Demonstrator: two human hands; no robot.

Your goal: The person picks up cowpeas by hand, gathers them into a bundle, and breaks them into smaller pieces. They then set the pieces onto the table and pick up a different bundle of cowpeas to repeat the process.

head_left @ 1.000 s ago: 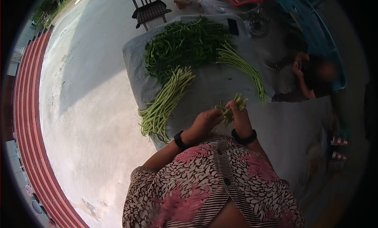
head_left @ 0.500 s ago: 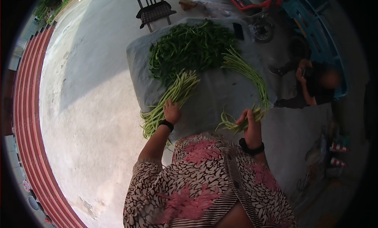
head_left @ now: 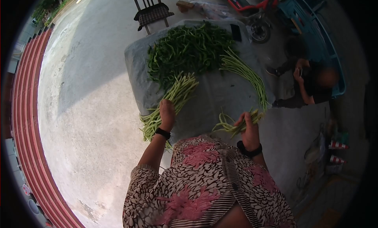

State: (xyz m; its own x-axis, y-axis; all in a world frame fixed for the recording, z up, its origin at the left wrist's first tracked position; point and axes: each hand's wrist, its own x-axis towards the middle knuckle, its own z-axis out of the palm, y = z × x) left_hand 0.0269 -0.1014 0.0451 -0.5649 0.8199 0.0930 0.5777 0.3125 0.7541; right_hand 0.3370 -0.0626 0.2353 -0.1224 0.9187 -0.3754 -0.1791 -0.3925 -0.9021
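Note:
My left hand [head_left: 167, 111] is at the big bundle of long green beans [head_left: 182, 90] on the left of the cloth-covered table [head_left: 138, 70]; its fingers are mostly hidden against the beans. In my right hand [head_left: 249, 127], closed at the near right edge, is a small bunch of beans [head_left: 232, 126], with ends sticking out on both sides. A thinner row of long beans [head_left: 248, 73] lies on the right side of the table. Behind them spreads a large heap of green peppers [head_left: 189, 48].
A dark phone [head_left: 236, 32] lies at the table's far right corner. Beyond are a chair [head_left: 152, 11] and a red scooter [head_left: 246, 5]. A seated person [head_left: 315, 78] is at the right, near a blue vehicle [head_left: 327, 42]. Red steps [head_left: 25, 109] run along the left.
My left hand has turned and shifted slightly left along the big bundle. My right hand still holds the small bunch. The view has shifted slightly.

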